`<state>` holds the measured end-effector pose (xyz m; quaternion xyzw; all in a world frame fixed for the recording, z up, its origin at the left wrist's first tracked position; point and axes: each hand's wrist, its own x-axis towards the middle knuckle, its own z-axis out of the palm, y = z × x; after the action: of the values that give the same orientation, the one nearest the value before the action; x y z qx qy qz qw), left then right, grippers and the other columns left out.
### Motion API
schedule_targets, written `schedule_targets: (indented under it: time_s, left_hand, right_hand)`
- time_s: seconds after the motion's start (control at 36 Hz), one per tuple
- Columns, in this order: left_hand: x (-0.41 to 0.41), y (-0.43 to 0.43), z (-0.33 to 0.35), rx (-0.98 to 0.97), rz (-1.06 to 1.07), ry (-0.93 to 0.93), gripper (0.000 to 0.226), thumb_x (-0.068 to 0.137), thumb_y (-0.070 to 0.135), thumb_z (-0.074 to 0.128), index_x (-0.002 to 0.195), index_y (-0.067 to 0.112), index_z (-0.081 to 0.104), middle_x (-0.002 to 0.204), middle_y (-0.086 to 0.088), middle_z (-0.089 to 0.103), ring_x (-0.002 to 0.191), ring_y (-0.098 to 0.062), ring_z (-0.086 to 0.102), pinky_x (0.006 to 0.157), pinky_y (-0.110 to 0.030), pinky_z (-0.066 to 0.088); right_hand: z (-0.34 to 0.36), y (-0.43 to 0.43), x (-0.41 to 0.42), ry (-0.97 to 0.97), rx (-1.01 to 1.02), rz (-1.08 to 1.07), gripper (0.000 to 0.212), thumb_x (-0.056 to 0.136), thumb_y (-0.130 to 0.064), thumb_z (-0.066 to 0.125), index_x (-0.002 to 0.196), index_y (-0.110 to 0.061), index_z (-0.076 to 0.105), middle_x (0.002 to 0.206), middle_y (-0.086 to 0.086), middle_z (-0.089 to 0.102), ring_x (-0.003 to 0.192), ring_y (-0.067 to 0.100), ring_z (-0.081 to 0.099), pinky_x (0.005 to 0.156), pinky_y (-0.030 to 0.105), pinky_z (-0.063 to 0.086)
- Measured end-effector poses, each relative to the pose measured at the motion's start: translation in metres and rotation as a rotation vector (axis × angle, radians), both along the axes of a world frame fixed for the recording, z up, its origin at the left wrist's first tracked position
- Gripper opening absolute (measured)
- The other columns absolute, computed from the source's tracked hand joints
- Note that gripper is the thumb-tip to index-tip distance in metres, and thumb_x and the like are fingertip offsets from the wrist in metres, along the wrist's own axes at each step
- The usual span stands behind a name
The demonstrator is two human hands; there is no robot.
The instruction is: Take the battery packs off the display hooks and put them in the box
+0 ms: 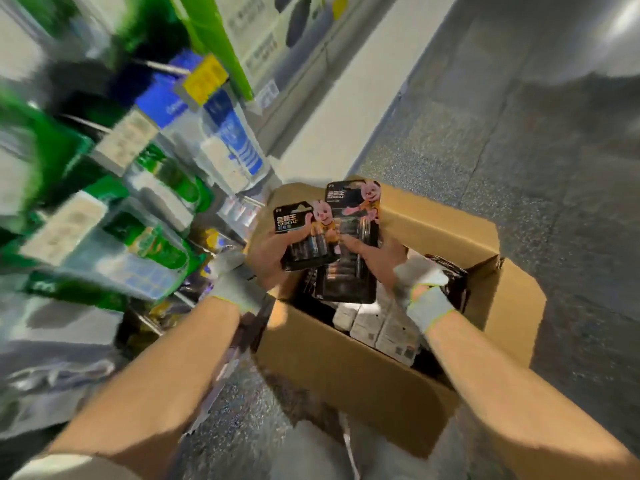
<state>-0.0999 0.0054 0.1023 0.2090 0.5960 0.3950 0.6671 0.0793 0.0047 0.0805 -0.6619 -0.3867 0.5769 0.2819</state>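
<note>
Over the open brown cardboard box (346, 368) we hold two packs. Our left hand (273, 252) curls round the short black battery pack with a pink rabbit (308, 237). Our right hand (384, 258) pinches the tall black battery pack (353, 244), its lower end over the opening. Inside lie white flat cartons (381, 327) and more dark packs (453, 282) by the right wall.

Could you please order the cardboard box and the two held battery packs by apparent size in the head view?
1. cardboard box
2. taller battery pack, in the right hand
3. shorter battery pack, in the left hand
Both packs look equally near.
</note>
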Motion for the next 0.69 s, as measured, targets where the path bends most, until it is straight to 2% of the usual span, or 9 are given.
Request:
schedule_targets:
  time_s: [0.06,0.14,0.28,0.39,0.44,0.5,0.56,0.61,0.69]
  left_hand:
    - [-0.023,-0.016,0.019,0.033,0.113,0.015,0.057,0.076,0.014,0.073,0.129,0.002,0.057,0.123,-0.019,0.065,0.098,-0.029,0.069,0.081,-0.043,0.06]
    - [-0.044,-0.04,0.036,0.054,0.201,0.039,0.082,0.061,0.026,0.09,0.132,0.001,0.056,0.13,-0.023,0.061,0.111,-0.035,0.064,0.101,-0.052,0.049]
    - [-0.062,-0.105,0.073,0.141,0.266,-0.019,0.023,0.099,0.014,0.054,0.117,-0.001,0.059,0.093,-0.015,0.073,0.073,-0.019,0.073,0.06,-0.032,0.061]
    - [-0.092,-0.182,0.089,0.262,0.404,0.143,0.044,0.091,0.021,0.062,0.129,-0.001,0.058,0.116,-0.018,0.069,0.09,-0.023,0.072,0.078,-0.032,0.059]
    - [-0.097,-0.211,0.103,0.286,0.426,0.199,0.028,0.094,0.017,0.06,0.115,0.001,0.064,0.096,-0.009,0.076,0.085,-0.017,0.073,0.074,-0.028,0.058]
    - [-0.104,-0.25,0.119,0.29,0.495,0.263,0.02,0.098,0.015,0.056,0.107,0.0,0.065,0.077,-0.002,0.076,0.07,-0.012,0.072,0.061,-0.023,0.057]
    - [-0.106,-0.276,0.131,0.277,0.554,0.289,0.026,0.097,0.021,0.058,0.11,-0.001,0.065,0.085,-0.008,0.076,0.078,-0.02,0.073,0.07,-0.029,0.06]
    - [-0.118,-0.32,0.151,0.258,0.657,0.318,0.041,0.094,0.032,0.062,0.122,0.002,0.064,0.106,-0.015,0.073,0.091,-0.028,0.071,0.076,-0.033,0.06]
    - [-0.127,-0.358,0.174,0.217,0.682,0.229,0.05,0.086,0.044,0.067,0.118,0.007,0.067,0.107,-0.018,0.072,0.084,-0.027,0.073,0.065,-0.033,0.059]
  right_hand:
    - [0.023,-0.002,-0.026,0.024,0.028,0.088,0.044,0.085,-0.042,0.068,0.12,-0.016,0.062,0.11,0.0,0.065,0.102,0.022,0.061,0.094,0.034,0.046]
    - [0.047,-0.009,-0.06,0.12,-0.003,0.151,0.034,0.092,-0.044,0.058,0.117,-0.02,0.061,0.108,0.003,0.067,0.102,0.026,0.063,0.098,0.04,0.047]
    - [0.072,-0.038,-0.109,0.142,0.003,0.291,0.075,0.078,-0.073,0.048,0.118,-0.012,0.064,0.112,0.011,0.068,0.102,0.032,0.063,0.099,0.047,0.046]
    - [0.114,-0.093,-0.142,0.15,0.064,0.484,0.061,0.087,-0.058,0.055,0.108,-0.002,0.065,0.096,0.008,0.065,0.089,0.024,0.062,0.082,0.029,0.051]
    - [0.132,-0.12,-0.15,0.154,0.107,0.623,0.052,0.088,-0.044,0.061,0.113,0.002,0.063,0.098,0.006,0.063,0.089,0.019,0.058,0.076,0.024,0.047]
    - [0.147,-0.154,-0.158,0.183,0.118,0.793,0.064,0.079,-0.049,0.069,0.121,-0.002,0.06,0.115,0.008,0.066,0.102,0.023,0.063,0.093,0.034,0.049]
    - [0.159,-0.175,-0.167,0.255,0.148,0.845,0.053,0.085,-0.034,0.07,0.125,-0.002,0.059,0.125,0.012,0.063,0.113,0.024,0.061,0.102,0.036,0.046]
    - [0.184,-0.213,-0.182,0.278,0.231,0.907,0.036,0.089,-0.02,0.067,0.122,-0.006,0.062,0.118,0.007,0.065,0.107,0.018,0.061,0.093,0.024,0.046]
    - [0.206,-0.244,-0.197,0.232,0.264,0.949,0.034,0.082,-0.034,0.072,0.11,-0.014,0.069,0.111,0.005,0.07,0.092,0.018,0.066,0.071,0.02,0.051]
